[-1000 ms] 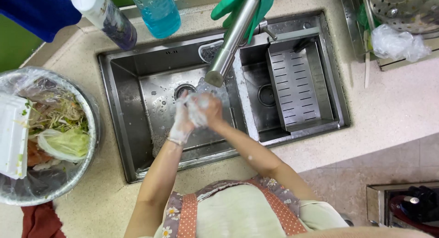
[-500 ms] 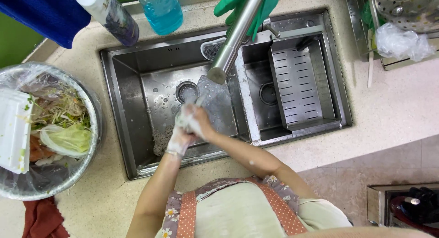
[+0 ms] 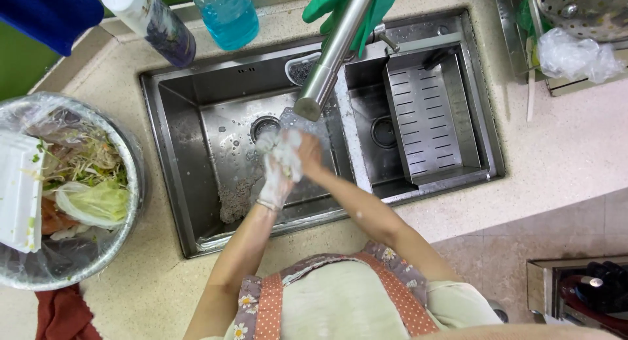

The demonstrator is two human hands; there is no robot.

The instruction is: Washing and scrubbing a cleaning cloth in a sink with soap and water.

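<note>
Over the left basin of the steel sink (image 3: 176,150), just below the spout of the tall tap (image 3: 327,55), my two hands are pressed together. My left hand (image 3: 278,173) is white all over up to the wrist, from lather or a thin glove; I cannot tell which. My right hand (image 3: 309,152) is wrapped around its fingertips from the right. Water or foam spatters the basin floor around the drain (image 3: 263,126). Neither hand holds any other object.
A slotted steel rack (image 3: 428,121) sits in the right basin. Green rubber gloves (image 3: 340,0) hang behind the tap. A blue bottle (image 3: 226,13) and a purple one (image 3: 160,26) stand at the back. A lined bowl of food scraps (image 3: 72,189) stands on the left.
My joined hands dipped toward me and a little left, then rose back under the spout, rubbing all the while. The view shifted slightly.
</note>
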